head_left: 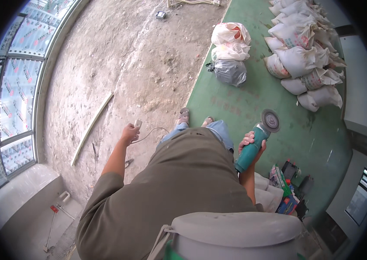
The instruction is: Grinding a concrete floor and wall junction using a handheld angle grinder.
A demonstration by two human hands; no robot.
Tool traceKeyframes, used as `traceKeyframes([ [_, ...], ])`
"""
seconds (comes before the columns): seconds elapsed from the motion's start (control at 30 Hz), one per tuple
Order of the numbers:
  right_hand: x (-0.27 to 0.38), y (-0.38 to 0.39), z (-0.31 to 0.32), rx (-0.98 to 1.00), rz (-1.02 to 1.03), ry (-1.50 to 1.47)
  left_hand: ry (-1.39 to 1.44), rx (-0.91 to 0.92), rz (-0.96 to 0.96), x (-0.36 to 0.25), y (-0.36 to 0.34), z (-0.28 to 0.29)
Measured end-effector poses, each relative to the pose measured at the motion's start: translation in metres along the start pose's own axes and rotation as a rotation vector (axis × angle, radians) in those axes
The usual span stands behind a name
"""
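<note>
My left hand (128, 134) is closed round a small pale plug or socket end (138, 124), whose exact kind I cannot make out. A thin pale cable (152, 131) curves from near that hand toward my legs. On the other side, my right hand (247, 139) grips the body of a teal angle grinder (249, 151). Its round, dark-rimmed disc (270, 120) points up and away from me, over the green floor covering. The disc touches nothing, and I cannot tell whether it is turning.
Stacked white sacks (298, 58) line the far right. Tied bags, white and grey (230, 71), stand on the green covering (287, 134). A pale strip (91, 130) lies on rough concrete (148, 65) at left. Tools and packages (288, 186) lie near my right arm. Windows (18, 99) border the left.
</note>
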State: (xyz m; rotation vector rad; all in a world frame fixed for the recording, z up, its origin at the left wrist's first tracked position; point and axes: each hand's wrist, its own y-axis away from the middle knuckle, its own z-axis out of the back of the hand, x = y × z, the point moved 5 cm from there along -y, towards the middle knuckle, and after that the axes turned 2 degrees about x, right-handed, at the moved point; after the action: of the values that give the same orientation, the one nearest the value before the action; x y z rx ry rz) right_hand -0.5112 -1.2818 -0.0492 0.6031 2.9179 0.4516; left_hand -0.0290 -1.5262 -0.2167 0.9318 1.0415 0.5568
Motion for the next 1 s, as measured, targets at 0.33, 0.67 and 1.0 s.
traceKeyframes([
  [0.33, 0.043, -0.134, -0.020, 0.033, -0.147, -0.102, -0.130, 0.011, 0.194, -0.010, 0.015, -0.017],
  [0.67, 0.102, -0.266, -0.054, -0.005, -0.364, -0.138, -0.009, -0.184, 0.292, -0.008, 0.068, -0.096],
  [1.0, 0.139, -0.304, -0.057, -0.112, -0.363, -0.269, -0.053, -0.151, 0.233, -0.064, 0.077, -0.151],
])
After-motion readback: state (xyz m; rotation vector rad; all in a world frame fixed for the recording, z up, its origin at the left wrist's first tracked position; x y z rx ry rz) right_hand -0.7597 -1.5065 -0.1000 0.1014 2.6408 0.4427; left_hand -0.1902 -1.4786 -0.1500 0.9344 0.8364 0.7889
